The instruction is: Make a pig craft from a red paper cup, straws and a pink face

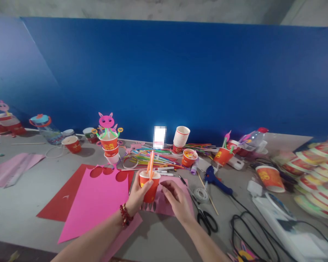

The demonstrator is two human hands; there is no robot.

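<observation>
My left hand [138,193], with a beaded bracelet at its wrist, is wrapped round a red paper cup [149,195] with yellow print. Orange strips [151,165] that look like pipe cleaners or straws stand up from this cup. Just to the right of the cup is my right hand [176,198], its fingers loosely bent and apart; nothing shows between them. Under both hands lies a pink sheet [184,187]. A larger bright pink sheet [98,203] with rounded cut-outs along its top overlaps a red sheet [56,200] on the left.
Stacked cups with a pink animal figure [106,120] stand behind at left. Colourful pipe cleaners [153,159] lie at the back beside a tall cup stack [181,136]. To the right are scissors [207,221], a tape roll [200,195], a blue glue gun [217,182] and looped cable.
</observation>
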